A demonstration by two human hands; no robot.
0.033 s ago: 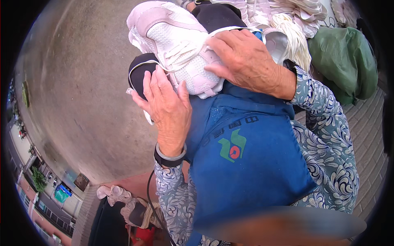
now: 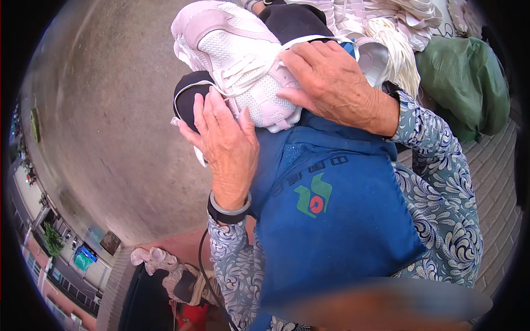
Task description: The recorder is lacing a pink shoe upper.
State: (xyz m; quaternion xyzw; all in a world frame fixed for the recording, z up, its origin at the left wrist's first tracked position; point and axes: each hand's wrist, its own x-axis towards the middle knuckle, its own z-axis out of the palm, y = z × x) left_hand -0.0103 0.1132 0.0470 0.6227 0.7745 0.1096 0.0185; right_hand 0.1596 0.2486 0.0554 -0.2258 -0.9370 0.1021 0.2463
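Note:
A white mesh sneaker (image 2: 218, 47) with pale pink panels lies across my lap, its sole side turned away. White shoelace (image 2: 243, 70) criss-crosses its front, and one loose stretch runs left around a black rounded cloth shape (image 2: 194, 84). My left hand (image 2: 225, 146) lies beside the sneaker with fingers stretched over the black cloth and lace, thumb apart. My right hand (image 2: 331, 83) is bent over the other side of the sneaker, thumb and forefinger against its mesh; lace passes over its knuckles. What its curled fingers hold underneath is hidden.
A blue apron (image 2: 337, 231) covers my lap. More pale shoes (image 2: 397, 16) and a bundle of white laces (image 2: 395, 55) are at the far right, next to a green plastic bag (image 2: 464, 83). Several shoes (image 2: 157, 259) sit lower left by a dark cable. Bare concrete (image 2: 121, 127) spreads to the left.

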